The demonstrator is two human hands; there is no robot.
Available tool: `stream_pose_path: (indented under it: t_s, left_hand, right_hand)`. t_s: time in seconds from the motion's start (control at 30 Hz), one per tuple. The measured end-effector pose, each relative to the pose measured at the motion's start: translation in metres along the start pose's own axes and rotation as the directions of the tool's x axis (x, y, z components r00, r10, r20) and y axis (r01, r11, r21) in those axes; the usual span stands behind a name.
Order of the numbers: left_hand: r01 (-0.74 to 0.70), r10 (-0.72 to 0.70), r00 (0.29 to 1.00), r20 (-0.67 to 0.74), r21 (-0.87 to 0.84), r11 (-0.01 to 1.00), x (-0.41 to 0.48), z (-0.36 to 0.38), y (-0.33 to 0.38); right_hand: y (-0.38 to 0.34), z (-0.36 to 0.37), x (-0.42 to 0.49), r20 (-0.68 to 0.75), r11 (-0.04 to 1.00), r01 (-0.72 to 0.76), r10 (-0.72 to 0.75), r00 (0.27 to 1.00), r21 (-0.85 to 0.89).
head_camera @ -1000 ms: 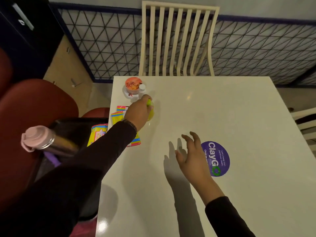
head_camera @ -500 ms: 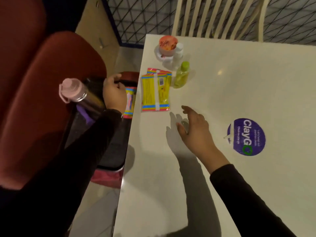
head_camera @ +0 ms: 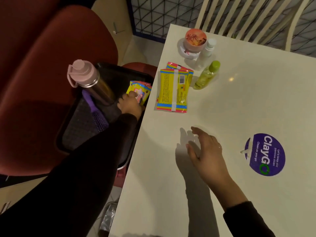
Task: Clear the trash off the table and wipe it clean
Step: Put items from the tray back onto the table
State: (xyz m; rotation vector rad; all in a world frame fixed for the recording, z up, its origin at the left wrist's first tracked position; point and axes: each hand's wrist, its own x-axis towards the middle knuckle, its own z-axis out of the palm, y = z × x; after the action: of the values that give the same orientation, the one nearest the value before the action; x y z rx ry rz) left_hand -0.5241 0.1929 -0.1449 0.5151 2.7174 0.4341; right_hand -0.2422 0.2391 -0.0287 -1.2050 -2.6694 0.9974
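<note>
My left hand [head_camera: 130,104] reaches into the open black bag [head_camera: 106,72] beside the table and grips a yellow snack packet [head_camera: 139,92] there. Two flat yellow-and-pink wrappers [head_camera: 172,89] lie stacked on the white table [head_camera: 171,194] near its left edge. My right hand [head_camera: 204,152] hovers over the table with its fingers spread and relaxed, holding nothing. A green bottle [head_camera: 206,75], a clear spray bottle [head_camera: 206,53] and a round pink-lidded jar [head_camera: 195,42] stand at the table's far left corner.
In the bag sit a steel flask with a pink cap [head_camera: 89,81] and a purple hairbrush [head_camera: 96,118]. The bag rests on a dark red seat [head_camera: 51,57]. A purple round sticker [head_camera: 265,154] is on the table. A cream slatted chair [head_camera: 253,17] stands behind.
My left hand left the green bottle on the table, went into the bag and took hold of the yellow packet. The view swung left and down. My right hand stayed over the table.
</note>
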Motion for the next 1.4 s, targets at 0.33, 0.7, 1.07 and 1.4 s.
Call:
stream_pose_path:
  t_s: [0.33,0.7,1.07,1.4]
  left_hand:
    - [-0.087,0.008,0.986,-0.167,-0.469,0.879,-0.087,-0.079,-0.089]
    - [0.028,-0.19,0.959,-0.209,-0.598,0.801,-0.155,-0.094,-0.171]
    - [0.085,-0.249,0.954,-0.167,-0.645,0.76,-0.176,-0.087,-0.189]
    - [0.038,-0.205,0.969,-0.14,-0.733,0.679,-0.142,-0.115,-0.105]
  right_hand:
    - [-0.111,0.035,0.096,-0.023,0.926,0.364,-0.363,0.931,0.097]
    - [-0.156,0.182,0.233,0.323,0.948,-0.307,0.317,0.892,-0.081]
    - [-0.169,0.209,0.194,0.08,0.921,-0.327,0.349,0.934,-0.211]
    - [-0.184,0.052,0.128,0.201,0.32,-0.285,0.27,0.942,0.904]
